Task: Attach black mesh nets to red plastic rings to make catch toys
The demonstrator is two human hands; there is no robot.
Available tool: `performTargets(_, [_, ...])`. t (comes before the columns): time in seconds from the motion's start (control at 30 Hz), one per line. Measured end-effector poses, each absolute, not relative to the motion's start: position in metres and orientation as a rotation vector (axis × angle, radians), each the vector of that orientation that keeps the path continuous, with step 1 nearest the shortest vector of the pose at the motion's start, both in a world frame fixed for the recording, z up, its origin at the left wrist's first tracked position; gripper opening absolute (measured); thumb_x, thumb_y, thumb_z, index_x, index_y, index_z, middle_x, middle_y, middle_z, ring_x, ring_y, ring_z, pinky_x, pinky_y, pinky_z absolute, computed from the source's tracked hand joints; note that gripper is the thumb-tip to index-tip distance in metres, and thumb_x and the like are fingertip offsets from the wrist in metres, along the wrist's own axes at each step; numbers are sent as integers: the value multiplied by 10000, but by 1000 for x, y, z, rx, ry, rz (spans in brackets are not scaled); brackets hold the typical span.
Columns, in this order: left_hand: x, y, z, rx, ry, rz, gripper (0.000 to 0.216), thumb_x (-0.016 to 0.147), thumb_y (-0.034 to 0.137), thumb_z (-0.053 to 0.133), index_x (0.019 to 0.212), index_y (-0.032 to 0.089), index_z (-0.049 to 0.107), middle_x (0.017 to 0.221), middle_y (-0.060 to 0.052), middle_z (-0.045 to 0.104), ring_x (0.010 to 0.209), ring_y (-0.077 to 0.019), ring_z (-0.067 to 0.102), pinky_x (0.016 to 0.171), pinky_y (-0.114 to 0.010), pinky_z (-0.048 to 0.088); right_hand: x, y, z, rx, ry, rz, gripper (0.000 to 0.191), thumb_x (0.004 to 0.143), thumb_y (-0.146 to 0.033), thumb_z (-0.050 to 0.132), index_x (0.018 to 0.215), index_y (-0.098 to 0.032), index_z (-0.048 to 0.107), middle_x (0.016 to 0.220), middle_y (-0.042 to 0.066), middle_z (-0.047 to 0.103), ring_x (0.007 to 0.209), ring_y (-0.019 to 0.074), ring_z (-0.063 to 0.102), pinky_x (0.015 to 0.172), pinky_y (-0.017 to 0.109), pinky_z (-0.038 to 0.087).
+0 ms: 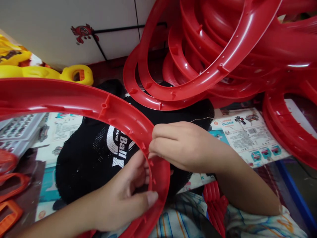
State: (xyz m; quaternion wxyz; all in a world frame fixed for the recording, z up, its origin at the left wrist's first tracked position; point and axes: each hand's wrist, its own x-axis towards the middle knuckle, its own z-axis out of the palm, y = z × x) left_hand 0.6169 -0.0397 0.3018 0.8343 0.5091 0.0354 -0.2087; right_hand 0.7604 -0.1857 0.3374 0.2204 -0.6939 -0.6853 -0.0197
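Note:
A large red plastic ring with a hollow channel, small ribs and a peg is tilted in front of me, running from the left edge round to my lap. My left hand grips its inner rim, the thumb lying in the channel and the fingers behind the edge. With its fingers pinched together, my right hand presses into the channel just above. Whatever those fingertips hold is hidden. Under the ring lies black mesh cloth with white lettering.
Many similar red rings are piled at the back and right. Printed cardboard covers part of the table. At left are a clear compartment box, orange plastic pieces and a yellow plastic part. Red parts rest by my lap.

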Motion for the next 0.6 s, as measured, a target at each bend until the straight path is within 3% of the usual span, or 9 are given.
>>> performTargets(0.13, [619,-39,297,1067,202,-377,187,870,251,610,1041,242,534,923,-21,603,846,-149,617,766,-262,523,761,-185,337,-1910,-1911,-89,213,947,-98,422,781,-127,553,759,-5,478,663,110,383,559,237,316])
performTargets(0.3, [622,-50,295,1131,245,-297,347,892,251,569,1199,261,410,910,-12,588,732,-122,598,637,-222,500,758,-183,334,-1943,-1915,-105,231,945,-97,405,775,-133,558,760,1,494,652,115,394,558,242,312])
performTargets(0.43, [624,-52,295,1286,252,-199,338,883,177,519,1176,252,368,886,5,568,720,-116,566,613,-211,478,757,-182,330,-1968,-1907,-238,209,932,-112,447,784,-133,593,780,10,542,671,123,431,567,262,308])
performTargets(0.6, [623,-44,295,1453,226,-326,363,859,136,490,1166,243,329,820,39,514,659,-103,483,566,-204,437,761,-184,335,-1937,-1963,-430,300,959,-116,428,744,-131,637,755,29,577,672,147,442,590,293,338])
